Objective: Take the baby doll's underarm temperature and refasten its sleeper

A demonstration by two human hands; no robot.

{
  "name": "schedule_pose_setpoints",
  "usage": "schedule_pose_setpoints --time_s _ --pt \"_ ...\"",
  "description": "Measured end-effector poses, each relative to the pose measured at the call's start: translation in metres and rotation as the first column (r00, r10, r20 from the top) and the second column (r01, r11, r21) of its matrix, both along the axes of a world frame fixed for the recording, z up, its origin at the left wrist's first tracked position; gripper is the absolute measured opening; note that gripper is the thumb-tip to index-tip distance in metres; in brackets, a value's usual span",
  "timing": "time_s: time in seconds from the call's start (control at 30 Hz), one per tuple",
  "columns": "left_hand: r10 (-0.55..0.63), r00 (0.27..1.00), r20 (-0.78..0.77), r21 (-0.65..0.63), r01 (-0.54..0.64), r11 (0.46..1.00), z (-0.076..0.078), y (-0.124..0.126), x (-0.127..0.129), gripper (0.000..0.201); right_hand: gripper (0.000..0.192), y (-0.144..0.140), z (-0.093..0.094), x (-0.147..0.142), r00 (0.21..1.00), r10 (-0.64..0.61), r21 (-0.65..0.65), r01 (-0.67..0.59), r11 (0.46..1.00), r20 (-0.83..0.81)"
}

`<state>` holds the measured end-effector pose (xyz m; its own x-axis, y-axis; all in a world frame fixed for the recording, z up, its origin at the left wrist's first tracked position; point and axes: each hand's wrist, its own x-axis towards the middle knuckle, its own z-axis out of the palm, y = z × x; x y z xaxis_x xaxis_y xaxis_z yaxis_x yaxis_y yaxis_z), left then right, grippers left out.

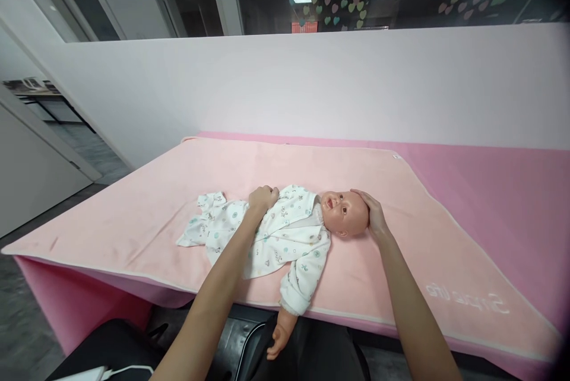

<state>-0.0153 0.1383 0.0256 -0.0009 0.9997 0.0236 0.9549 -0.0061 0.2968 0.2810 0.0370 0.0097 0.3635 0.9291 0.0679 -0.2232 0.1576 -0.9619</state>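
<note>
A baby doll (pixel 345 213) lies on its back on a pink blanket (pixel 155 191), its head to the right. It wears a white printed top (pixel 285 232) and white printed trousers (pixel 222 221), whose legs look flat toward the left. My left hand (pixel 263 197) is closed at the end of the doll's far sleeve (pixel 296 200); what lies inside the fingers is mostly hidden. Against the crown of the doll's head rests my right hand (pixel 371 210), fingers stretched out along it. The near doll arm (pixel 282 333) hangs over the front edge, its hand bare.
Under the blanket is a pink mat (pixel 499 191), bordered by a white wall (pixel 312 90) with a dark window above. My dark-clothed lap (pixel 320 348) and a black bag (pixel 240 339) are below the front edge. A white device with a cable (pixel 129 369) sits at lower left.
</note>
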Motion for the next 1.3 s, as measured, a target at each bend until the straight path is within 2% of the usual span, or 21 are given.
schedule_pose_setpoints --time_s 0.17,0.33,0.5,0.63,0.7,0.83,0.93,1.3 --pt "0.017 1.000 -0.004 0.015 -0.017 1.000 -0.001 0.001 -0.001 0.050 0.024 0.001 -0.002 0.002 0.999 -0.033 0.018 0.033 0.999 0.019" --pt "0.026 1.000 -0.004 -0.028 -0.026 0.999 -0.002 0.001 -0.002 0.051 0.028 0.000 -0.005 0.002 1.000 -0.016 0.028 0.016 0.999 0.004" --pt "0.021 1.000 -0.014 -0.061 -0.022 0.998 -0.002 0.000 -0.003 0.059 0.041 0.005 -0.009 0.006 0.987 -0.148 0.067 0.152 0.986 -0.060" --pt "0.028 1.000 -0.015 -0.035 -0.028 0.999 0.000 -0.002 -0.002 0.057 0.044 0.006 -0.011 0.010 0.975 -0.208 0.097 0.215 0.972 -0.079" --pt "0.045 0.999 -0.010 0.008 -0.045 0.999 0.002 -0.004 -0.001 0.055 0.044 0.006 -0.011 0.011 0.980 -0.185 0.100 0.192 0.976 -0.074" --pt "0.076 0.997 0.005 0.102 -0.076 0.992 0.006 -0.009 0.000 0.053 0.040 0.004 -0.012 0.007 1.000 -0.003 0.057 0.003 0.998 0.016" --pt "0.077 0.997 0.021 0.131 -0.079 0.988 0.007 -0.012 0.001 0.051 0.037 0.002 -0.011 0.004 0.996 0.068 0.040 -0.070 0.997 0.057" --pt "0.116 0.988 0.100 0.097 -0.125 0.987 0.002 -0.005 -0.001 0.049 0.032 -0.001 -0.001 -0.001 0.999 0.050 0.011 -0.050 0.999 -0.014"
